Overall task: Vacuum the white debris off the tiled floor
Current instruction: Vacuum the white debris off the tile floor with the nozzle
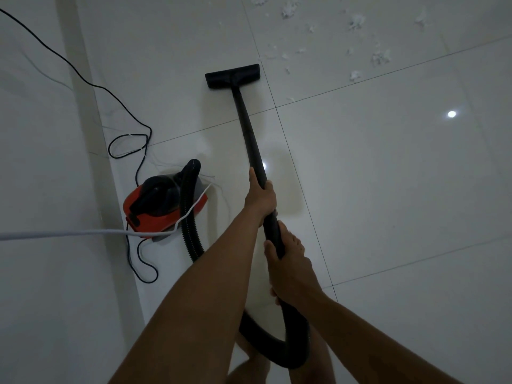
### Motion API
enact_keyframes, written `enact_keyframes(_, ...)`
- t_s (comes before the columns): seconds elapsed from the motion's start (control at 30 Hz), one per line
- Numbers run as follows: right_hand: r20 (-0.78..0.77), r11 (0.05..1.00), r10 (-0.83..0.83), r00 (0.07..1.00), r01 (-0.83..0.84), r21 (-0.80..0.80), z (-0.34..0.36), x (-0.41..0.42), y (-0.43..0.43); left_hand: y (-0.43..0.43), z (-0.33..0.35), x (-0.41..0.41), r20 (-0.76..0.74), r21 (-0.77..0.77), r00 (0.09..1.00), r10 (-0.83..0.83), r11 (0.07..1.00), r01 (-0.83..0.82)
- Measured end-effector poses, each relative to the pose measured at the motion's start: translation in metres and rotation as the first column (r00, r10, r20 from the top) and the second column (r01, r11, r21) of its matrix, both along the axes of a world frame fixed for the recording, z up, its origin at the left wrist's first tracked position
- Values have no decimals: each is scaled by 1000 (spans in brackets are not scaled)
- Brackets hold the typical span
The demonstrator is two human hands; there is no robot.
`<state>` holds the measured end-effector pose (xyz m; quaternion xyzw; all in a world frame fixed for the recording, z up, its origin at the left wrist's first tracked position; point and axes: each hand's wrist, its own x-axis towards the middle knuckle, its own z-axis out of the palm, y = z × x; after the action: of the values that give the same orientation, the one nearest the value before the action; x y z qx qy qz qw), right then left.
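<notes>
A black vacuum wand [248, 128] runs from my hands out to a flat black floor head [232, 76] resting on the glossy white tiled floor [388, 176]. My left hand [259, 196] grips the wand higher up, and my right hand [288, 268] grips it lower, near where the ribbed hose [288, 353] begins. White debris [356, 37] lies scattered on the tiles at the upper right, beyond and to the right of the floor head. The head sits apart from the nearest scraps.
A red and black canister vacuum [158, 205] stands at the left beside a white wall [41, 162]. A black power cord [130, 139] loops along the wall base, and a white cable [83, 233] crosses over the canister. My bare legs show at the bottom.
</notes>
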<state>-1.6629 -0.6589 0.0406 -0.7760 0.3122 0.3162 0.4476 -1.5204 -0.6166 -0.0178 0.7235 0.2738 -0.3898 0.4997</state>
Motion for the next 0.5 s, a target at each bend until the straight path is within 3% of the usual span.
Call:
enact_keyframes(0.17,-27,1000,-7,1000,7,-19,-4,1,-5,0,-1,1,0,-13,1000,15,1000,-15)
enact_keyframes(0.4,-143,936,-196,970,228,269,7,7,-15,-3,2,6,0,-40,999,49,998,-49)
enact_keyframes(0.5,-113,947,-195,974,217,237,14,6,-16,-6,1,6,4,-40,999,53,998,-53)
